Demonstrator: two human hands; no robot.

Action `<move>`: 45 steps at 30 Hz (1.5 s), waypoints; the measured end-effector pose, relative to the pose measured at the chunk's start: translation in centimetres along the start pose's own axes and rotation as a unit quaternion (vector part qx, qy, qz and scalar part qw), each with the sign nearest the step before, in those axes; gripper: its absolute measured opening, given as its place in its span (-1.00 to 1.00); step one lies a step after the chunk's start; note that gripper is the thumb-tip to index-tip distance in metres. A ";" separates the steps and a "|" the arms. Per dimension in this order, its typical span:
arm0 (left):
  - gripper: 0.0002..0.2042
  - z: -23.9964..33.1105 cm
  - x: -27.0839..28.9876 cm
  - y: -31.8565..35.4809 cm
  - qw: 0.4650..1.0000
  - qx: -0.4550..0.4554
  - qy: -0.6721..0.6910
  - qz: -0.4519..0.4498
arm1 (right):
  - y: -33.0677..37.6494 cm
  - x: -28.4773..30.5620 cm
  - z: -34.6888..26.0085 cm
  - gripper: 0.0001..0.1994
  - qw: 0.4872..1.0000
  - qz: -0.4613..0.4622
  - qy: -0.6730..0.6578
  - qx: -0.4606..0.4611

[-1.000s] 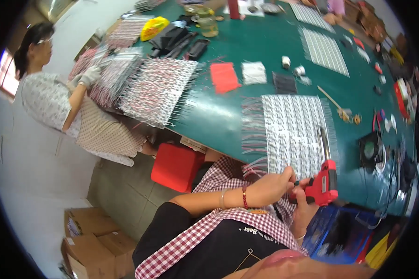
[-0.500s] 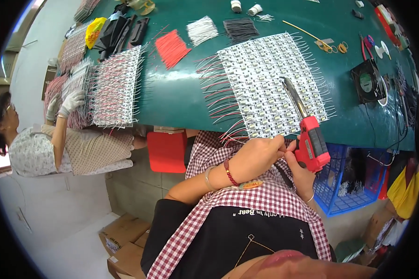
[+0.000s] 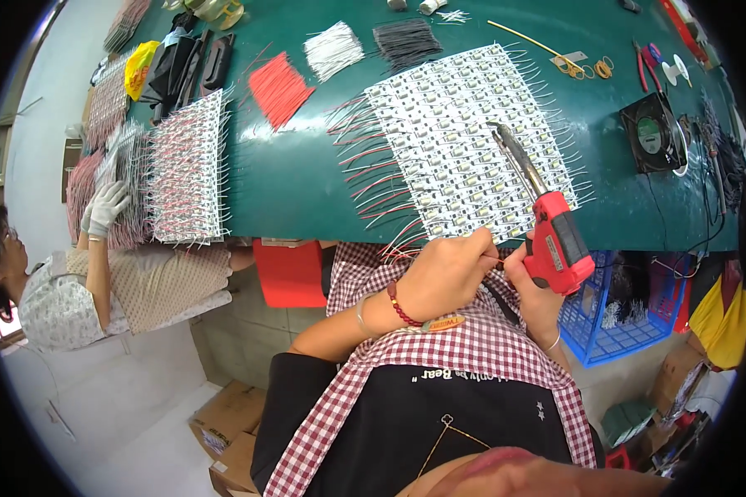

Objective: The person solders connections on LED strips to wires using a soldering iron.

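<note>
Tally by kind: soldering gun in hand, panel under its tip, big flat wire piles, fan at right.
Soldering gun: 1
Panel under its tip: 1
Red pile, white pile, black pile of wire: 3
Fan: 1
Total: 6

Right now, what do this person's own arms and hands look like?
The left hand is gloveless, with a dark red bead bracelet and a pale bangle at the wrist. The right hand is gloveless too, with a thin light band. A black sleeve shows on the left.
</note>
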State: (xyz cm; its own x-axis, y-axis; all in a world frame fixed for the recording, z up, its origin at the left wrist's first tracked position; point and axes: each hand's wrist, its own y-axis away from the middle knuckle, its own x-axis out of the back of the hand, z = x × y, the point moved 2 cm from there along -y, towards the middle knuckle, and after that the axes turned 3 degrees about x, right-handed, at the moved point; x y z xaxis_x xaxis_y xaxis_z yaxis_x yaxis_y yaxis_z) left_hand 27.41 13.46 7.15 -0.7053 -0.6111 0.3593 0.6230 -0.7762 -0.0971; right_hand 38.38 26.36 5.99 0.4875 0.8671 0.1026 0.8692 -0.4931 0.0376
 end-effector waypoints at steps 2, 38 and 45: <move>-0.93 -0.5 1.2 -0.2 0.999 0.013 -0.030 0.019 | -0.3 0.5 0.2 -0.59 0.999 0.034 0.010 -0.010; -0.79 -12.7 21.8 -12.1 0.824 -0.019 -0.504 0.259 | -7.4 3.4 0.6 -0.60 0.956 0.081 -0.279 -0.042; -0.66 -16.9 26.0 -20.2 0.859 0.073 -0.490 0.129 | -7.0 3.7 -0.2 -0.60 0.954 0.070 -0.290 -0.010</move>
State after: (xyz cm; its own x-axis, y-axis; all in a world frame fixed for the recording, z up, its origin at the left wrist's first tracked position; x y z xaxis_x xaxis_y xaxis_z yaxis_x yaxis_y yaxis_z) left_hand -9.23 10.66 2.80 0.0407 -0.2804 0.9590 0.8024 -0.5627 -0.1986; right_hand 34.07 32.97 6.35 0.5677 0.6831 -0.4595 0.7935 -0.6027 0.0843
